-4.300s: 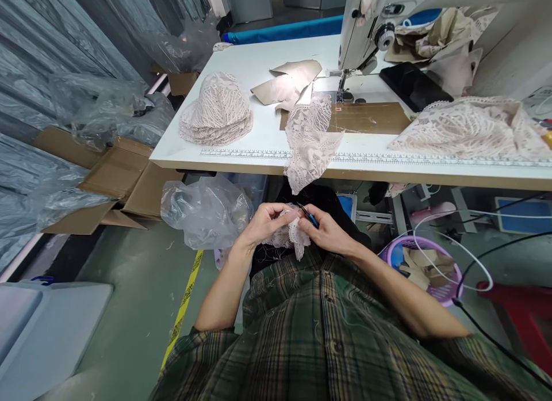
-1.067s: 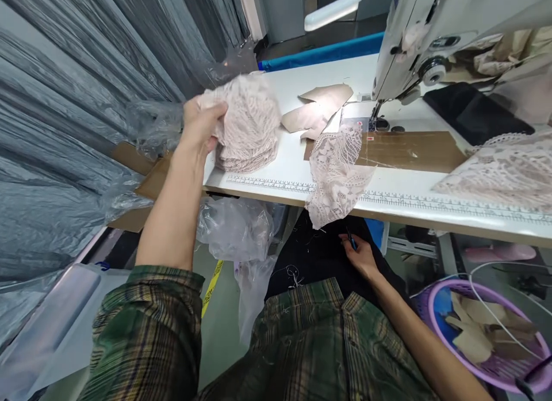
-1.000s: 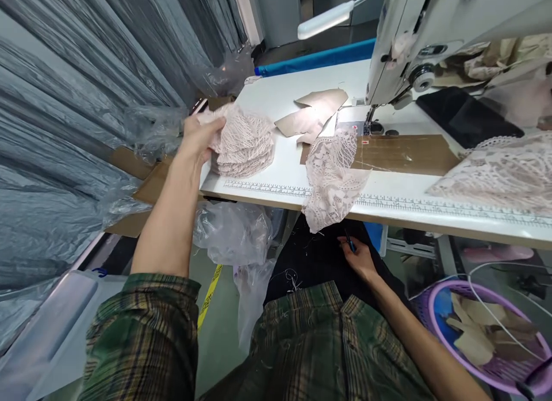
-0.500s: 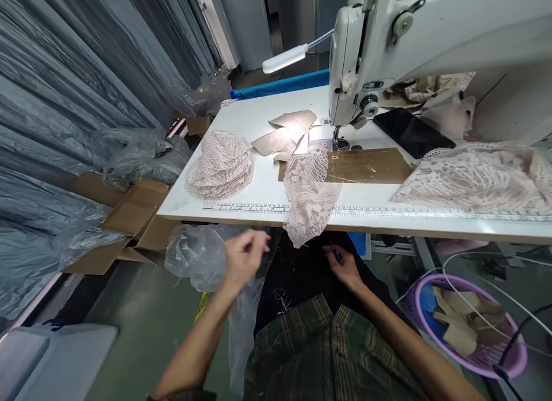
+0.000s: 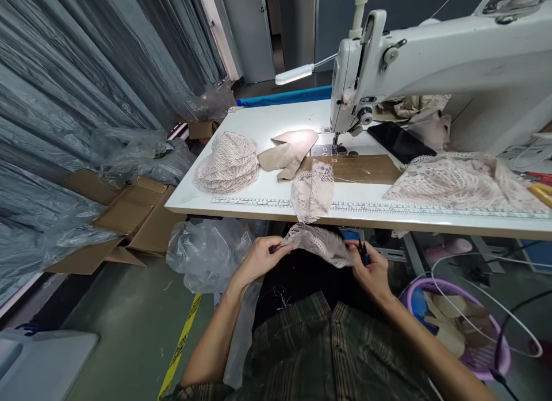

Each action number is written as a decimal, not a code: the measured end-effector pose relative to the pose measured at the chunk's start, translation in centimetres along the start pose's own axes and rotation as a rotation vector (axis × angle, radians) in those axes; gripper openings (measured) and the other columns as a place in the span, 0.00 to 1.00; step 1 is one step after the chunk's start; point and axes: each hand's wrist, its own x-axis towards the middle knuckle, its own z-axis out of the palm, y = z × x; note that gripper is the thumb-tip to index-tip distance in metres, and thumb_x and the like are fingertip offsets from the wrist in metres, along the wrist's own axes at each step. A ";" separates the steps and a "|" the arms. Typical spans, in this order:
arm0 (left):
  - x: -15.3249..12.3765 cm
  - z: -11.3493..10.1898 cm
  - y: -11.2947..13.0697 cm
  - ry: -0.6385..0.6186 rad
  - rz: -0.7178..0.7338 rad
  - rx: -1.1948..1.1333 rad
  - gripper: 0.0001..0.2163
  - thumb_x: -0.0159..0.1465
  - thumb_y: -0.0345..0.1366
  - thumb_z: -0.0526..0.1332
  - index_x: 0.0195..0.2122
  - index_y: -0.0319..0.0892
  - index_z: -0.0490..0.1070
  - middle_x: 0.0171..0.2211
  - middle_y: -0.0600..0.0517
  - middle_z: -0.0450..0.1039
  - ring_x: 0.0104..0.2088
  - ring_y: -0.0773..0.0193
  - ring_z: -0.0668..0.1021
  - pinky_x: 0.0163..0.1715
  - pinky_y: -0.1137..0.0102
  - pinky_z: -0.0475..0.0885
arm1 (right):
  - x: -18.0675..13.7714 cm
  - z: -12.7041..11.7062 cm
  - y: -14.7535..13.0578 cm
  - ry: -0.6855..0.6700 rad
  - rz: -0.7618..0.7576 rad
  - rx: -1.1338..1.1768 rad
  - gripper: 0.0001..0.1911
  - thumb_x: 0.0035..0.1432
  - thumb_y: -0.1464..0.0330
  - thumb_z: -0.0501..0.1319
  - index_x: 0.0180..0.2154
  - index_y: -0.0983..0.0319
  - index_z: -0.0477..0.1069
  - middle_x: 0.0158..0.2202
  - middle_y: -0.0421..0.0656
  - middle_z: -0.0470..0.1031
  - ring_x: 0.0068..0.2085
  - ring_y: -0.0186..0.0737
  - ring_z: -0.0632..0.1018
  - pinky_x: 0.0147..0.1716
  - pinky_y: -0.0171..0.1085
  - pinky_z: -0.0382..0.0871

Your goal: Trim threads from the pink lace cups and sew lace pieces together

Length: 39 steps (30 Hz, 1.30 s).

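Lace, partly blurred, held near surface edge. Left hand: grip pinched on lace. Right hand: grip clamped on lace and snips.

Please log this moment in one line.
left hand: pinching lace; right hand: holding blue-handled tool; lace: spans both hands; lace stack: on table

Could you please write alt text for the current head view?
A person's left hand and right hand hold pale lace between them, the right also holding a dark tool. Beyond, a white table bears a sewing machine and stacked lace.
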 end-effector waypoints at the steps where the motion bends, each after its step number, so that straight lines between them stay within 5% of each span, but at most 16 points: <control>1: -0.4 -0.6 -0.1 0.037 0.018 0.039 0.14 0.63 0.45 0.63 0.29 0.40 0.78 0.26 0.52 0.76 0.28 0.65 0.75 0.29 0.72 0.66 | 0.1 -0.3 -1.0 0.018 -0.045 0.010 0.13 0.62 0.62 0.57 0.35 0.63 0.75 0.21 0.38 0.70 0.23 0.34 0.71 0.24 0.32 0.66; 4: -1.2 -1.4 -0.2 0.133 0.068 0.064 0.10 0.63 0.41 0.62 0.32 0.41 0.78 0.31 0.50 0.74 0.31 0.64 0.75 0.33 0.72 0.67 | 0.6 -0.3 -4.0 0.038 -0.231 0.078 0.10 0.63 0.68 0.57 0.41 0.62 0.75 0.23 0.38 0.72 0.23 0.32 0.72 0.24 0.31 0.66; 7: -1.4 -1.1 0.1 0.222 0.133 0.027 0.08 0.63 0.38 0.62 0.29 0.41 0.74 0.34 0.49 0.73 0.35 0.64 0.75 0.38 0.71 0.68 | 1.2 1.0 -5.9 -0.088 -0.367 0.126 0.15 0.62 0.70 0.56 0.49 0.63 0.74 0.25 0.39 0.75 0.22 0.31 0.72 0.23 0.30 0.66; 13: -2.4 0.5 1.3 0.355 0.162 -0.025 0.04 0.62 0.36 0.62 0.31 0.42 0.71 0.31 0.52 0.71 0.33 0.64 0.74 0.36 0.71 0.68 | 1.5 3.3 -6.7 -0.352 -0.028 0.157 0.17 0.65 0.62 0.53 0.40 0.64 0.77 0.21 0.40 0.71 0.23 0.34 0.72 0.23 0.31 0.66; 16: -3.2 1.5 2.2 0.388 0.194 0.094 0.06 0.62 0.36 0.63 0.28 0.43 0.68 0.27 0.53 0.70 0.29 0.66 0.72 0.32 0.72 0.67 | 1.0 3.2 -6.9 -0.458 0.070 0.166 0.19 0.64 0.58 0.55 0.30 0.63 0.76 0.23 0.43 0.74 0.25 0.35 0.72 0.23 0.32 0.65; 19: -3.6 3.0 2.8 0.328 0.285 0.257 0.08 0.63 0.34 0.61 0.26 0.43 0.67 0.25 0.53 0.70 0.27 0.65 0.72 0.32 0.71 0.67 | 0.8 3.6 -6.9 -0.554 0.153 0.205 0.18 0.61 0.56 0.58 0.30 0.64 0.75 0.25 0.43 0.75 0.26 0.34 0.70 0.22 0.31 0.63; 22: -3.8 3.9 3.0 0.205 0.436 0.358 0.05 0.63 0.32 0.60 0.29 0.43 0.70 0.26 0.51 0.72 0.29 0.63 0.75 0.33 0.69 0.68 | 0.8 4.4 -6.8 -0.544 0.230 0.210 0.14 0.57 0.58 0.62 0.32 0.64 0.74 0.25 0.40 0.72 0.24 0.32 0.68 0.23 0.30 0.63; 25: -3.4 3.2 2.6 0.216 0.518 0.275 0.05 0.58 0.36 0.65 0.33 0.44 0.72 0.33 0.49 0.74 0.35 0.59 0.77 0.36 0.67 0.71 | 0.9 4.5 -6.6 -0.483 0.228 0.208 0.09 0.55 0.64 0.61 0.31 0.64 0.73 0.24 0.38 0.71 0.25 0.31 0.68 0.24 0.30 0.63; 28: -1.3 1.7 1.2 0.353 0.385 0.062 0.09 0.60 0.43 0.63 0.36 0.44 0.72 0.39 0.47 0.74 0.41 0.56 0.77 0.44 0.65 0.73 | 1.2 4.0 -6.5 -0.494 0.138 0.248 0.08 0.56 0.67 0.59 0.34 0.64 0.75 0.26 0.38 0.74 0.26 0.31 0.70 0.27 0.29 0.66; 34: 3.2 2.0 0.8 0.044 -0.042 -0.380 0.30 0.52 0.66 0.59 0.36 0.41 0.78 0.42 0.43 0.79 0.51 0.44 0.76 0.54 0.57 0.70 | 1.4 2.5 -6.6 -0.530 -0.142 0.123 0.15 0.53 0.69 0.61 0.43 0.62 0.78 0.31 0.40 0.79 0.28 0.33 0.75 0.33 0.30 0.68; 39: 2.2 3.1 2.3 -0.023 -0.190 -0.618 0.23 0.44 0.56 0.71 0.32 0.42 0.80 0.35 0.45 0.81 0.39 0.49 0.80 0.42 0.62 0.76 | 1.5 2.0 -5.8 -0.534 -0.192 0.088 0.17 0.55 0.67 0.60 0.46 0.63 0.78 0.32 0.42 0.80 0.27 0.31 0.74 0.30 0.29 0.67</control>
